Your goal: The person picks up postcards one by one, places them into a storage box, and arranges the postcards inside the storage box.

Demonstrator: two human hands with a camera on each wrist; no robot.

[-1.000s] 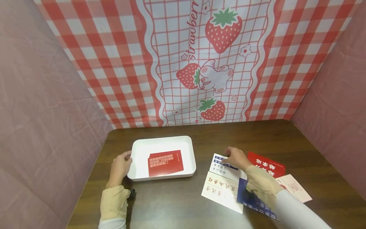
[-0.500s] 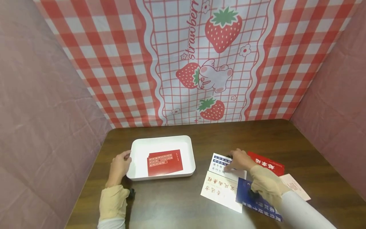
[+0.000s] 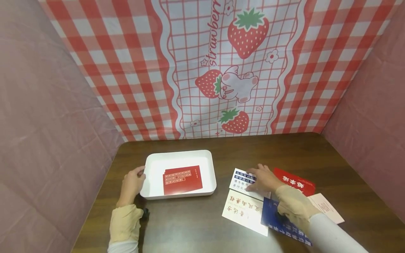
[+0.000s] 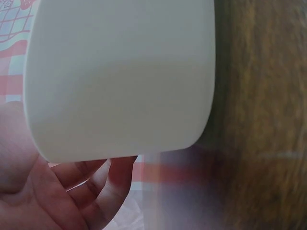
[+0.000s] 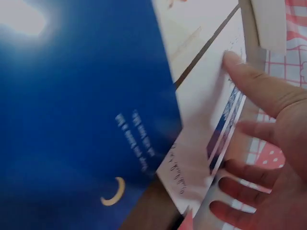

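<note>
**Flat fingers on a card, other hand at the tray**

The right hand [image 3: 262, 179] lies on the white card [image 3: 245, 181] with its fingers spread and nearly straight, pressing down on the paper rather than pinching it; in the right wrist view one fingertip [image 5: 233, 60] rests on the card's white face [image 5: 204, 115] while the other fingers stretch out past its blue-printed edge. The left hand [image 3: 133, 183] sits against the left wall of the tray [image 3: 152, 160], thumb up by the rim. The left wrist view shows its fingers [image 4: 103, 179] loosely bent beside and under the tray's outer wall [image 4: 124, 76], touching it; whether they truly clasp it I cannot tell.

The white card lies on the table [image 3: 297, 151], right of the tray and apart from it. Its near edge overlaps a larger cream card [image 3: 245, 211] with red characters. A blue card [image 3: 278, 219] lies to the right of that one, partly under the right forearm. A red card [image 3: 295, 182] pokes out behind the right hand, and a pale pink card [image 3: 327, 207] lies nearest the table's right side.

In the tray lies a red envelope [image 3: 182, 180], flat on the bottom, slightly askew. A strawberry cloth [image 3: 221, 66] hangs behind the table.
</note>
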